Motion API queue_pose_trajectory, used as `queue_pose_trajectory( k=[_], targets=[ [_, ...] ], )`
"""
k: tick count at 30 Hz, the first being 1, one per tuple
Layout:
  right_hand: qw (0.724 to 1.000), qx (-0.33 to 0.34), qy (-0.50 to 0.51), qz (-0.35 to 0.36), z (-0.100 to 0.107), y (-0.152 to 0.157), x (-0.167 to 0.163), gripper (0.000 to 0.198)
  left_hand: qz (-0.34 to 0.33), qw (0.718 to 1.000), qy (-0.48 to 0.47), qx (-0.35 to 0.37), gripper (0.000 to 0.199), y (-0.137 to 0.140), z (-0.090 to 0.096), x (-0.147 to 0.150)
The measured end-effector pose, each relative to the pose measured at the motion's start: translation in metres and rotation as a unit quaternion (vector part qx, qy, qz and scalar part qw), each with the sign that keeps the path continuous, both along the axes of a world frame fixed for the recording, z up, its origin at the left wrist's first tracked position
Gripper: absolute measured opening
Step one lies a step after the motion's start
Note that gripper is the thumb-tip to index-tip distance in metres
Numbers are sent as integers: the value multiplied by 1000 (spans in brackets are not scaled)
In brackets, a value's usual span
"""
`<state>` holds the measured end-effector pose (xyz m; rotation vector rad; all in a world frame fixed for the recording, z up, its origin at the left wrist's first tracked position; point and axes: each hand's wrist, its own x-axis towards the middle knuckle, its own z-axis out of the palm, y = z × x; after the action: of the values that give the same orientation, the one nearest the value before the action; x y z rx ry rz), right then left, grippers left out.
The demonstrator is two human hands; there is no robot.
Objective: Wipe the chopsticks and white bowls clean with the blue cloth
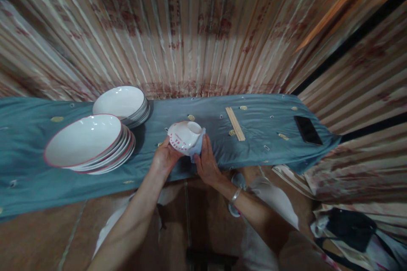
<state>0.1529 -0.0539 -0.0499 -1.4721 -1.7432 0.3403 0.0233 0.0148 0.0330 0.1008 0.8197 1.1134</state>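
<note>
A white bowl [182,135] with pink-red marks on its side is held tilted over the front of the table, its foot ring facing up and away. My left hand [165,157] grips the bowl's left side, fingers partly hidden behind it. On the right, my right hand [207,161] presses a light blue cloth [198,146] against the bowl, fingers closed over the cloth. Most of the bowl's inside is hidden from view.
Stacked plates with red rims [85,139] and another stack of white dishes [121,103] stand at left. A bundle of chopsticks [235,124] and a black phone [308,130] lie at right on the blue-green tablecloth [263,135]. A pleated curtain [203,29] hangs behind.
</note>
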Motion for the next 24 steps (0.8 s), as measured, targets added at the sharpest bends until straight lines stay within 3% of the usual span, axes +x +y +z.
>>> queue_pose_trajectory(
  k=[11,17,24],
  targets=[
    [984,97,-133,62,4,2,5,73,-8,998,-66,-21,48,0,2,-1],
    [962,125,-235,60,14,3,1,58,22,998,-62,-25,49,-2,7,3],
    [947,130,-286,70,26,4,-6,51,-29,999,-19,-18,47,-5,6,2]
  ],
)
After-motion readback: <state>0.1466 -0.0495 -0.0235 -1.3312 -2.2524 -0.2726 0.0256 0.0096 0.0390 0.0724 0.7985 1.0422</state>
